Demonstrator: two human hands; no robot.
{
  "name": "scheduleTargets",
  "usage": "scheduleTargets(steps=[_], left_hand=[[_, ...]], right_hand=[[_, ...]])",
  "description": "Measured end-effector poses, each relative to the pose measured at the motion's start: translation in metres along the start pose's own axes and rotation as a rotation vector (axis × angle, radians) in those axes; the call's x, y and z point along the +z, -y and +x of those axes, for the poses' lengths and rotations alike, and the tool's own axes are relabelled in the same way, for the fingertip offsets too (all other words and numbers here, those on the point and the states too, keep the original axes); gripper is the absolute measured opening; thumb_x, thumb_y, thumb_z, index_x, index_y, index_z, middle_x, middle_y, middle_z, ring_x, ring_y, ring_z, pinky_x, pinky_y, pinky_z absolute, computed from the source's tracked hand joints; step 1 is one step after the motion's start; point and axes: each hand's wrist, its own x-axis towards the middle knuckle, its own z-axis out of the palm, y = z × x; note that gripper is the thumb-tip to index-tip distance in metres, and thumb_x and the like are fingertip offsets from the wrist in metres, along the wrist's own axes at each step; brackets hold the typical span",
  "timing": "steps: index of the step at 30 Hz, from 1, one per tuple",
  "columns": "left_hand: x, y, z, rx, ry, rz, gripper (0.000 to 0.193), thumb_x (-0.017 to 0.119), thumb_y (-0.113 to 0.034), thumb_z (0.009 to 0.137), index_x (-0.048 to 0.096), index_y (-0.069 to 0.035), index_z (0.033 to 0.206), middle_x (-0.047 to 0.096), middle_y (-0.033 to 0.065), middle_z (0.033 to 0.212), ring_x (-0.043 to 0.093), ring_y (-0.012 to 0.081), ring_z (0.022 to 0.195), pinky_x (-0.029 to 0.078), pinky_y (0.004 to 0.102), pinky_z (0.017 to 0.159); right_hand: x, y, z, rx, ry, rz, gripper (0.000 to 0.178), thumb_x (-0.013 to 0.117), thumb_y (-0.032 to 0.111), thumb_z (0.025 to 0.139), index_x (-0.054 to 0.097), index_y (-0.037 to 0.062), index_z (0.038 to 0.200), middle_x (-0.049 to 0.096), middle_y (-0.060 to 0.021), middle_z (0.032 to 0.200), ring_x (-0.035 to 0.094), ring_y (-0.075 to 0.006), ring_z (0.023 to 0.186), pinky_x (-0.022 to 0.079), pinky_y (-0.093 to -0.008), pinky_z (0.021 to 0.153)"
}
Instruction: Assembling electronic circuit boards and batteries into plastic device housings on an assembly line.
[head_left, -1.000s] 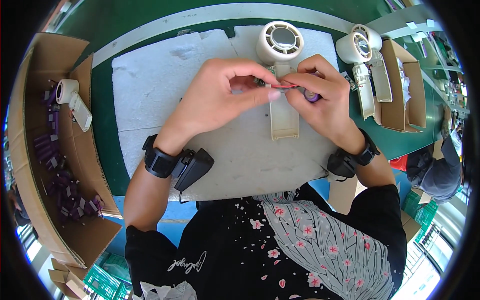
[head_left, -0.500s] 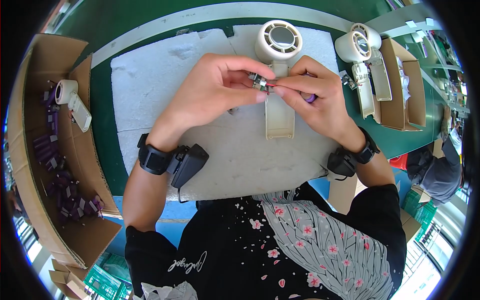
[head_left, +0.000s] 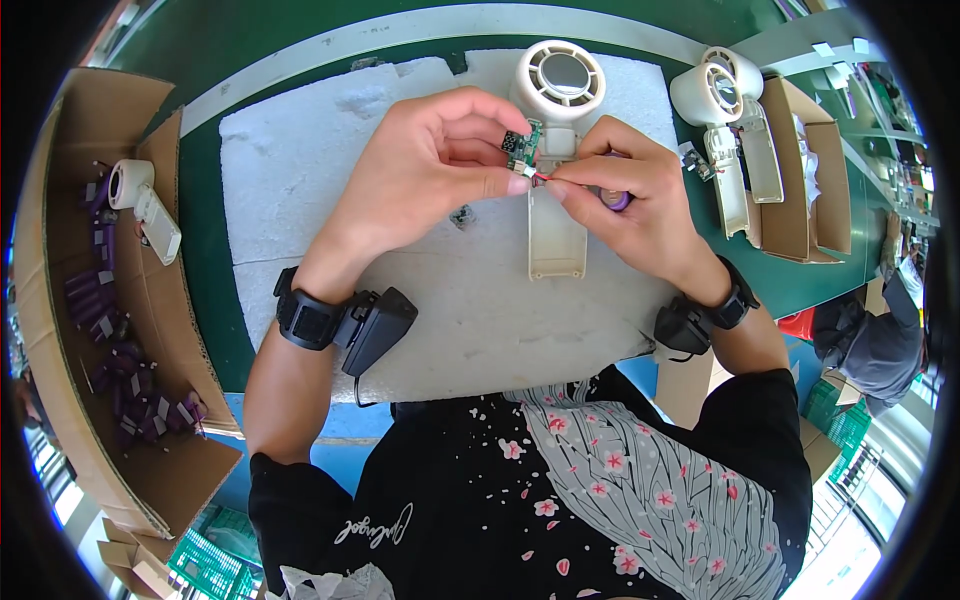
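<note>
My left hand [head_left: 425,165] pinches a small green circuit board [head_left: 524,148] between thumb and fingers. A white plug with red and dark wires [head_left: 540,177] meets the board's lower edge. My right hand [head_left: 635,195] grips those wires between thumb and forefinger, and a purple battery cell [head_left: 615,198] sits in its curled fingers. Whether the plug is fully seated cannot be made out. Beneath both hands a cream handheld fan [head_left: 557,250] lies on the foam sheet, its handle shell uncovered and its round head [head_left: 559,80] at the far end.
On the left, a cardboard box [head_left: 205,370] holds several purple cells and a cream fan [head_left: 150,210]. More fans [head_left: 707,95], a small circuit board [head_left: 697,160] and a smaller carton [head_left: 835,190] stand at the right. White foam [head_left: 300,190] covers the green table.
My left hand has tilted the board so its green face and dark component show. Its fingers have lifted slightly. My right hand still holds the wires and has barely moved.
</note>
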Motion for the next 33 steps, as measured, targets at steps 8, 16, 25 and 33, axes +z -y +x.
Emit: scheduleTargets(steps=[8,16,25,33], left_hand=[[0.000,0.004,0.000,0.100,0.001,0.069,0.026,0.070,0.007,0.079,0.066,0.001,0.104,0.068,0.0058,0.096,0.066,0.0122,0.087,0.054,0.0242,0.078],[0.007,0.002,-0.001,0.172,-0.019,0.231,0.029,0.067,0.006,0.080,0.067,-0.003,0.108,0.070,0.0054,0.094,0.066,0.0111,0.087,0.054,0.0255,0.080],[0.018,0.007,-0.001,0.241,-0.120,0.308,0.034,0.064,0.002,0.078,0.067,-0.003,0.111,0.071,0.0076,0.096,0.067,0.0115,0.082,0.055,0.0274,0.078],[0.021,0.010,-0.003,0.204,-0.175,0.207,0.031,0.065,0.002,0.079,0.067,-0.001,0.110,0.071,0.0097,0.095,0.068,0.0131,0.079,0.056,0.0271,0.077]], right_hand=[[-0.004,0.001,0.002,0.045,0.079,0.032,0.007,0.071,0.002,0.078,0.070,0.0003,0.085,0.053,-0.0044,0.078,0.048,-0.0123,0.063,0.036,-0.0254,0.053],[-0.003,-0.006,-0.001,-0.056,0.053,-0.021,0.008,0.070,0.003,0.079,0.068,0.0004,0.087,0.055,-0.0053,0.081,0.050,-0.0125,0.064,0.039,-0.0247,0.054],[0.006,0.002,0.005,-0.137,-0.180,-0.140,0.042,0.075,0.000,0.073,0.059,0.0018,0.112,0.061,-0.0092,0.090,0.060,-0.0172,0.072,0.050,-0.0249,0.064],[0.004,0.001,0.004,-0.121,-0.169,-0.220,0.042,0.079,0.002,0.069,0.066,0.0033,0.109,0.066,-0.0106,0.095,0.065,-0.0194,0.078,0.052,-0.0266,0.067]])
